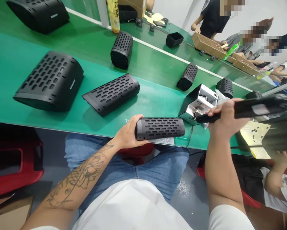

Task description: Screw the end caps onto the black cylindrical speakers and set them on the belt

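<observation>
You sit at a long green table (4, 108), with a grey floor (183, 188) below and a white wall (171, 14) beyond. Co-workers (212, 19) are along the far side, and another person's arm (273, 180) shows off the near edge to your right. A white strip (155, 48) runs lengthwise on the far part. The near edge passes just above your lap.

Inward from that edge, toward the left, sits a large black housing (50, 80); a slotted cover (112, 92) lies askew between it and your work. Green surface shows between that cover and the silver-and-black machine (199, 103) on the right, giving your left hand (129, 133) some room away from the edge. Yellow paper (255, 137) reaches the near edge farther right.

Your black perforated unit (161, 127) lies lengthwise along the near edge; whether it bears on the table, you cannot tell. Your left fingers spread only as wide as the unit and grip its left end, reaching along both long sides. Your right hand (226, 119) is wrapped firmly around a black tool (258, 108), its narrow end near the machine's front and well apart from the unit.
</observation>
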Tool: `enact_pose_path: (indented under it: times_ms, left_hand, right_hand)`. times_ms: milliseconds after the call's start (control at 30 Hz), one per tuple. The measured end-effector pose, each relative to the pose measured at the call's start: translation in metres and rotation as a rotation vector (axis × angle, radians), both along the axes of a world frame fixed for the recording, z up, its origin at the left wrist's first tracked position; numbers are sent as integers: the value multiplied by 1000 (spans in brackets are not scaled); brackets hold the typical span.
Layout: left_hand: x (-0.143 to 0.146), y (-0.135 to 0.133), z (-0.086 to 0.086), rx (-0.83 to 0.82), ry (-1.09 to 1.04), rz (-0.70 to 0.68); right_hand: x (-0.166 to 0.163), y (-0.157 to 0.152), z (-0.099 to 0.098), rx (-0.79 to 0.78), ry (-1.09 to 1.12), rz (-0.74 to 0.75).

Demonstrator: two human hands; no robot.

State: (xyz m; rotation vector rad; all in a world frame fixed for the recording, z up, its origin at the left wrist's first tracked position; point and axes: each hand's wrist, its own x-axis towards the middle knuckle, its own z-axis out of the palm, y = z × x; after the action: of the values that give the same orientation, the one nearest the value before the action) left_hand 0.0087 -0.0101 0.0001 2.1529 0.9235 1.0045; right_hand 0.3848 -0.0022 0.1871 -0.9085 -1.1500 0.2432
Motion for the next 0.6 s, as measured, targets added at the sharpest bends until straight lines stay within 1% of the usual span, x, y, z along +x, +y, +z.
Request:
enact_pose_path:
  times_ms: [67,100,133,200,267,333,400,500,600]
  left_hand:
    - [1,1,0,6,-6,-10]
    - [1,1,1,7,-7,-13]
    - [2,1,1,5,-8,-13]
    - [3,0,1,-2,-17,-7]
    - [5,-1,2,-11,-30,4]
    - [7,-2,3,-20,-40,9]
    - [9,-2,4,-33,-47,4]
    - [11,-2,6,-69,-45,-4]
    - [12,-1,7,-90,-34,-6]
  right_hand:
    - [-36,-24,14,-11,32,168]
    - [-56,-35,18,17,38,264]
    - [-76,-44,21,-2,40,385]
    - [-112,-54,21,-26,26,615]
    - [-139,-55,16,-64,7,752]
    - [-157,-49,8,-88,0,784]
    - [-166,-43,1,-94,7,759]
    - [-172,-37,-9,-122,-1,699]
    - [-173,-38,-15,-220,-9,675]
